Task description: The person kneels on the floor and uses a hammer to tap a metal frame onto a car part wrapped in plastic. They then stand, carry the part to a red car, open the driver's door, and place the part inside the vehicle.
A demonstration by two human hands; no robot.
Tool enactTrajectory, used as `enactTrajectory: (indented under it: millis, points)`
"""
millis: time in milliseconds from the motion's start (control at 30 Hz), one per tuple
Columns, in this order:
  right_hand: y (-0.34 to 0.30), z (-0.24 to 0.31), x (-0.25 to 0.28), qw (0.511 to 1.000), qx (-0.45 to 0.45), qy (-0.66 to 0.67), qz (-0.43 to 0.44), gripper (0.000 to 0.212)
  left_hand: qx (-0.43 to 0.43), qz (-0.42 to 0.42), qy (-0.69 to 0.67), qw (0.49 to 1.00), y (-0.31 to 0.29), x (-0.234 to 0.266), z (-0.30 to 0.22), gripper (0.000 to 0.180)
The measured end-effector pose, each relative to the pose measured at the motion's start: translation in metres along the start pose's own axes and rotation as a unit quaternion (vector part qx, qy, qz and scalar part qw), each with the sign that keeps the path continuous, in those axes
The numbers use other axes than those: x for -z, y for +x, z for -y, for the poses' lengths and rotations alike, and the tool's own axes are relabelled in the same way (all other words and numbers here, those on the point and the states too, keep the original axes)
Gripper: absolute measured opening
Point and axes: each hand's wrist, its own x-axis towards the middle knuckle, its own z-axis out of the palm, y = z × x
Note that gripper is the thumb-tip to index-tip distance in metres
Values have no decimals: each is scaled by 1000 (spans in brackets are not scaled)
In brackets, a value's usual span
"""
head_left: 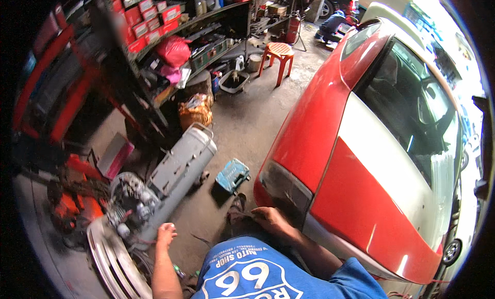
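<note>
My left hand [166, 234] hangs out to the left, open, its fingers loosely bent and nothing seen in them. Close by it is a grey air compressor [178, 157] with a long tank and a motor and pump end. My right hand [271, 218] is in front of my body beside the rear corner of a red and white car [309, 139]. Its fingers point left, slightly curled, and no object shows in them. The palm is hidden. Ahead of my shoe [237, 203], a light-blue tool case [233, 175] lies on the floor.
Shelves [206, 15] with red boxes and tools line the left. An orange stool [278, 54], a grey basin [234, 82] and a full sack [196, 111] stand ahead. A slatted white panel [111, 258] is at lower left. Another person [332, 27] crouches far off.
</note>
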Motion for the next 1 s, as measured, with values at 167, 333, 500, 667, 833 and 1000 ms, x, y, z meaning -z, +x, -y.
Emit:
enactTrajectory:
  millis: [167, 333, 500, 667, 833, 1000]
  points:
    - [69, 47, 41, 993, -18, 9, -113, 52, 8, 50, 235, 971, 73, -97, -66, 31]
    - [89, 86, 92, 989, 15, 114, -92, 53, -138, 78, 152, 976, 123, -111, -208, 41]
    - [94, 83, 115, 935, -7, 262, -238, 50, -109, 60, 381, 916, 204, -102, -350, 46]
    - [120, 65, 124, 849, -20, 388, -359, 48, -117, 171, 562, 801, 282, -179, -398, 45]
    - [196, 34, 157, 812, -71, 361, -453, 48, -264, 240, 672, 648, 370, -274, -463, 47]
    - [316, 19, 248, 836, -222, 258, -431, 54, -217, 302, 487, 790, 447, -326, -617, 40]
